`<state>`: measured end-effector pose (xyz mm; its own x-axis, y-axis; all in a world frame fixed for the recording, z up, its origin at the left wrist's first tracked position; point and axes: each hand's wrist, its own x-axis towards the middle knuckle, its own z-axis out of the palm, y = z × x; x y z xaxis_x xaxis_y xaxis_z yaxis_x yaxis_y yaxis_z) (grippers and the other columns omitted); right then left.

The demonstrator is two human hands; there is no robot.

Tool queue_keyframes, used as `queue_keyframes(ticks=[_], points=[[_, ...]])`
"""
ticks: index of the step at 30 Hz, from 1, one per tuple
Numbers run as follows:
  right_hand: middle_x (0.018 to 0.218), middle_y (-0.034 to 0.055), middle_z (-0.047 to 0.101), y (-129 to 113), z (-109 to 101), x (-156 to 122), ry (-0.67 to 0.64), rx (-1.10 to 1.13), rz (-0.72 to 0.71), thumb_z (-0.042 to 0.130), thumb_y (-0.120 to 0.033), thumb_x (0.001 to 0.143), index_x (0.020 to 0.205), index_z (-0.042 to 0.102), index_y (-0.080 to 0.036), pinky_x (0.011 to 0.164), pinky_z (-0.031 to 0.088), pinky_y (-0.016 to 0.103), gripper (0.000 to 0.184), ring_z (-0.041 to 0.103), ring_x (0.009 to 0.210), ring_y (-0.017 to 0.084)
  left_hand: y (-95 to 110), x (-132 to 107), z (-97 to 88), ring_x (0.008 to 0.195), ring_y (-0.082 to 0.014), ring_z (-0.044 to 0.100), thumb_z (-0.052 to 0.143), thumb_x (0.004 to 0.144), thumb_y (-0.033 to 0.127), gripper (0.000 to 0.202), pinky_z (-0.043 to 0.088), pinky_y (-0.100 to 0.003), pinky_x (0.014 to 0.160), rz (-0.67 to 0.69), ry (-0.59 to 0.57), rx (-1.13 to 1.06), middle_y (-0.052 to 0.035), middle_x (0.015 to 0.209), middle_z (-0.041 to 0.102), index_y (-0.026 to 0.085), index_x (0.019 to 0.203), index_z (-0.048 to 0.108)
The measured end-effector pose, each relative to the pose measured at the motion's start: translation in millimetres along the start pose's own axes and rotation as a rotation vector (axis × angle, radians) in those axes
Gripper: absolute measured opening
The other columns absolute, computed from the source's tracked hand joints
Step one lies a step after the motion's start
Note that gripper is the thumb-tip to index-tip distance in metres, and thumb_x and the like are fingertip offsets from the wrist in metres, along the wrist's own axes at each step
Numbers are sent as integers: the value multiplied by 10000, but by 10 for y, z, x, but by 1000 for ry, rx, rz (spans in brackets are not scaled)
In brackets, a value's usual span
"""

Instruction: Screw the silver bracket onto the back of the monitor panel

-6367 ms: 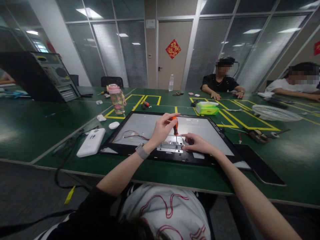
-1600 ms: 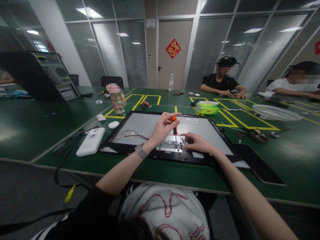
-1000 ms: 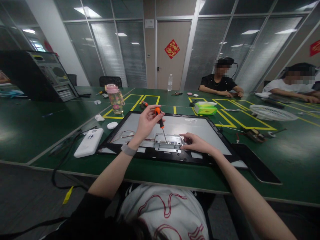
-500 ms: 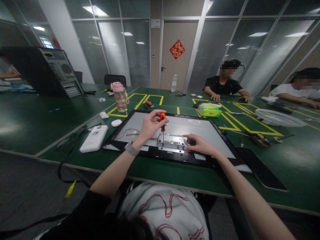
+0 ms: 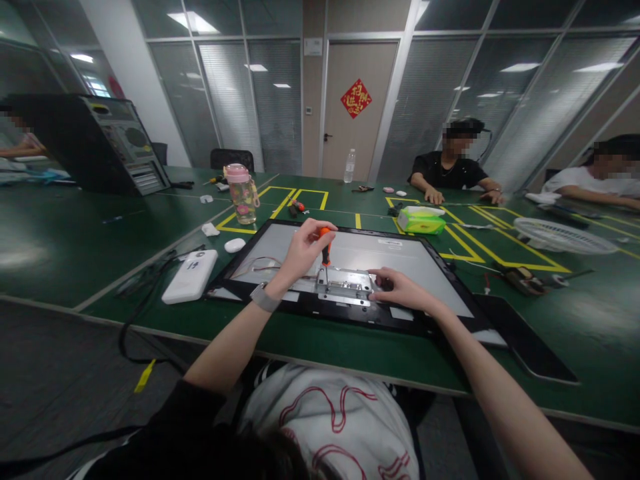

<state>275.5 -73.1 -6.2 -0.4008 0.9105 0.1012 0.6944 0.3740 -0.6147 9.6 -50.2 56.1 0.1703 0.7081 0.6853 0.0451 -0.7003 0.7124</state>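
A flat display panel (image 5: pixel 420 270) with a black frame lies on the green table in front of me. On its near half sits a silver metal bracket (image 5: pixel 345 279). My left hand (image 5: pixel 306 248) is closed round the orange and black handle of a screwdriver (image 5: pixel 326 256), which stands upright with its tip at the bracket's left part. The tip itself is too small to make out. My right hand (image 5: pixel 400 290) grips the bracket's right end between thumb and fingers. Thin wires (image 5: pixel 257 263) run over the panel left of the bracket.
Left of the panel lie a white power bank (image 5: pixel 190 277) and a white case (image 5: pixel 235 246); a pink-lidded bottle (image 5: pixel 242 200) stands behind. A green tissue pack (image 5: pixel 421 221) lies beyond the panel. A black slab (image 5: pixel 525 337) and a tape measure (image 5: pixel 523 280) are at right. Co-workers sit around the table.
The view has shifted very slightly. Both hands, the screwdriver and the bracket keep practically the same positions.
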Motion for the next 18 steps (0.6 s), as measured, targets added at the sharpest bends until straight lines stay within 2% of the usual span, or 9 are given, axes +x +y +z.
queue_keyframes(ticks=[4,10,14,18], points=[[867,43,560,-2,-2,1,-1,-5,-1,694,-459,713,1239,593,-144,718,456,323,621,552,781,198,-77,27,-10,730,-129,602,482,876,256,244,505,-273,712,-67,-28,-205,-29,779,630,160,1000,669],[874,47,558,-17,-3,3,-9,-6,7,686,-473,713,1252,582,-136,723,459,328,644,555,795,204,-180,52,-38,838,-142,631,457,870,236,315,508,-282,769,-121,-53,-331,-74,972,675,148,1087,667],[874,50,561,-2,4,7,-16,-9,10,686,-472,714,1257,576,-124,715,455,327,654,554,783,201,-110,38,-38,804,-140,616,560,851,281,295,506,-280,768,-98,-43,-230,-49,859,669,171,1105,664],[863,42,560,28,15,9,1,8,5,695,-480,709,1240,590,-149,700,456,319,635,553,782,200,-51,13,-19,721,-111,563,672,781,314,245,472,-222,644,-58,24,-66,-21,830,615,189,990,702]])
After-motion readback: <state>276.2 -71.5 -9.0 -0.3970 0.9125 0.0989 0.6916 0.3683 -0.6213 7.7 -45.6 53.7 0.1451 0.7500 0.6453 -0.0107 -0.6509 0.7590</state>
